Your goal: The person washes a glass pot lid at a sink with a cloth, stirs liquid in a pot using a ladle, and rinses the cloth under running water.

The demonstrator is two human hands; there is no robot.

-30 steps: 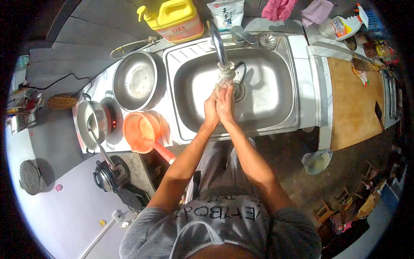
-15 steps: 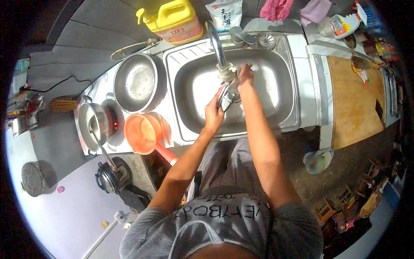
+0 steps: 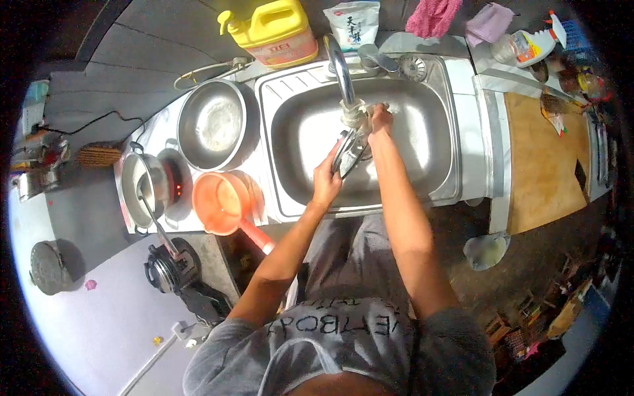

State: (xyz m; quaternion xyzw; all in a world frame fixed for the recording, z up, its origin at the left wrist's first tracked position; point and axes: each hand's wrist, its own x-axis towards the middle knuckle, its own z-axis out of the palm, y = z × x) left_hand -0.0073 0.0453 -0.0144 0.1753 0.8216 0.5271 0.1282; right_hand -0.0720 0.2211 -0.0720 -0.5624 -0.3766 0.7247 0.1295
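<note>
My left hand (image 3: pixel 327 179) grips the lower left edge of what looks like a pot lid (image 3: pixel 350 153), shiny with a dark rim. The lid is tilted almost edge-on over the sink (image 3: pixel 297 178), under the faucet (image 3: pixel 343 76). A pale cloth-like wrap covers the faucet's mouth. At the lid's upper right, my right hand (image 3: pixel 380 121) has its fingers curled closed beside the faucet mouth. What those fingers hold is too small to make out.
Left of the sink are a wide metal pan (image 3: pixel 212 125), an orange dipper (image 3: pixel 221 203) and a pot with a ladle (image 3: pixel 145 188). Behind stand a yellow jug (image 3: pixel 274 33) and a white packet (image 3: pixel 354 23). A wooden board (image 3: pixel 545 165) lies to the right.
Both hands stay at the faucet with the lid between them; the lid's face is turned slightly differently. The whole view has shifted a little.
</note>
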